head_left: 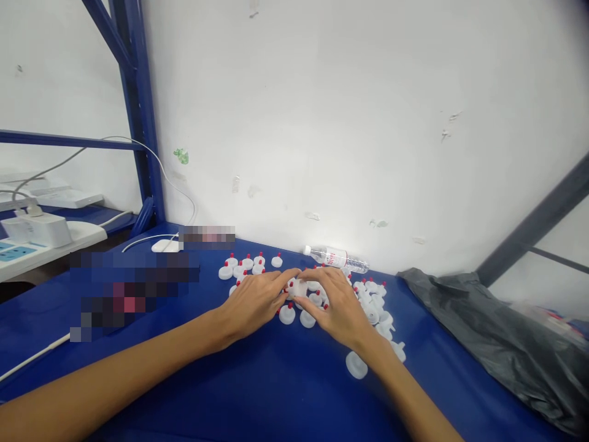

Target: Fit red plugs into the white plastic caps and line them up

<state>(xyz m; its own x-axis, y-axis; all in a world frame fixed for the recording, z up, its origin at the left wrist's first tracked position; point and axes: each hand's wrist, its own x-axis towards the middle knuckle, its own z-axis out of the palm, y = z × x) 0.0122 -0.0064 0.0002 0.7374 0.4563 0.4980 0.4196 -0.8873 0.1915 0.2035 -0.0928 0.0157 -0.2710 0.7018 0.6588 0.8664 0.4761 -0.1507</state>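
Between my two hands is a white plastic cap with a small red tip (300, 288). My left hand (255, 299) closes its fingers on the red-tip side, partly hiding it. From the other side, my right hand (338, 302) grips the white body between thumb and fingers. Several similar white caps with red tips (287, 315) stand around and behind my hands. To the right of my right hand lies a heap of white caps (372, 313), some without a visible red tip. One white cap (356, 365) sits apart, beside my right forearm.
A clear plastic bottle (338, 256) lies against the wall at the back of the blue table (257, 393). A dark grey plastic bag (488, 344) covers the right side. At left are a power strip (50, 245), white cables and blurred-out items. Blue metal posts (142, 110) stand behind.
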